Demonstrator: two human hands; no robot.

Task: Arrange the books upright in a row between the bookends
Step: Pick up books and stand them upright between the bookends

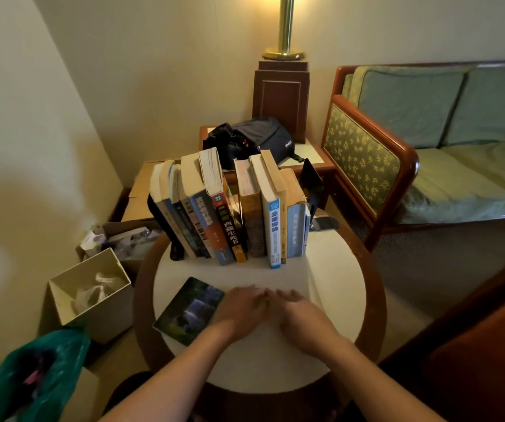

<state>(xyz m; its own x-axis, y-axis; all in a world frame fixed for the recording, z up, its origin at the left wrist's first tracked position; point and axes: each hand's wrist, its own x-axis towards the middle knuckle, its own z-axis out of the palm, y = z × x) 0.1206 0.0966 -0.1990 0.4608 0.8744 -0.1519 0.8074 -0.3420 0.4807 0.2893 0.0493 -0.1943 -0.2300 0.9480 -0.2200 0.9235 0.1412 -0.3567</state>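
the round table point(336, 300) lies under both hands. beyond the fingertips a row of books point(230, 214) stands on it: the left group leans left, the right group is nearly upright, with a narrow gap between them. a dark flat book point(189, 310) lies just left of the fingers, its right edge under the left hand point(240, 309). a black left bookend point(166, 226) and right bookend point(312, 184) close the row. the left hand and right hand point(301, 319) are palm-down, fingers released, tips nearly meeting, grasping nothing.
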